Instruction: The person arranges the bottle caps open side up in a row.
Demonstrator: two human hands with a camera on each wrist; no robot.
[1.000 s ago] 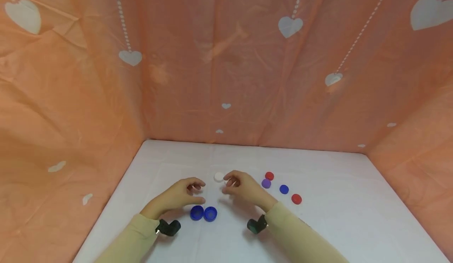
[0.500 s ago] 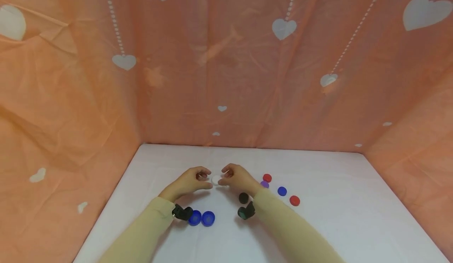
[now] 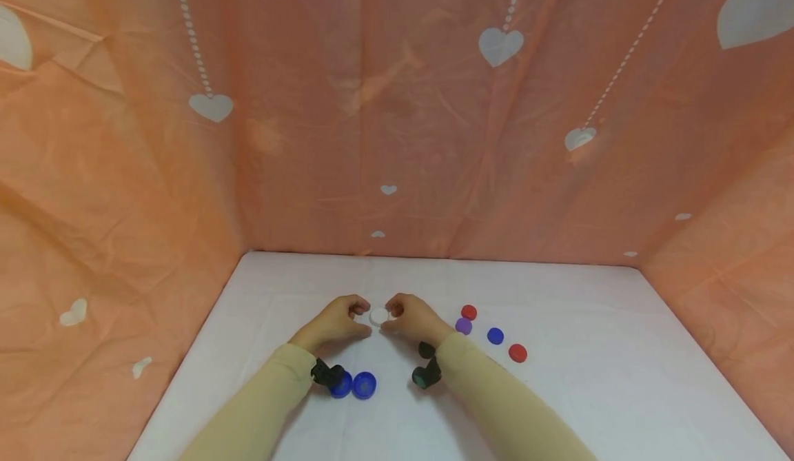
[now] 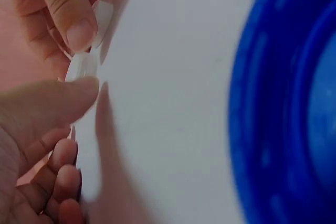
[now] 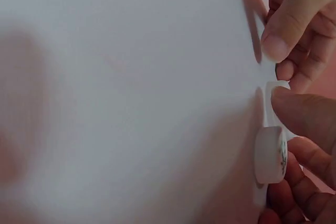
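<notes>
Head view: the white cap [image 3: 378, 317] is between your hands, on the table [image 3: 558, 406]. Your left hand [image 3: 333, 323] is just beside it, thumb and finger spread apart. Your right hand [image 3: 419, 320] is at its other side; you can't tell if it pinches the cap. Two blue caps [image 3: 364, 386] are closer to you than your left hand.

Soft, diffuse light lay over the white tabletop [image 3: 589, 351], with blurry-edged shadows beside both sleeves [image 3: 251, 402]; the heart-printed orange cloth [image 3: 428, 137] looked duller behind the tabletop than to its left. Both wrist views were dim and greyish: the left showed a close blue bottle cap [image 4: 262, 103] on the tabletop out of focus, the right smudgy shadows across the tabletop.
</notes>
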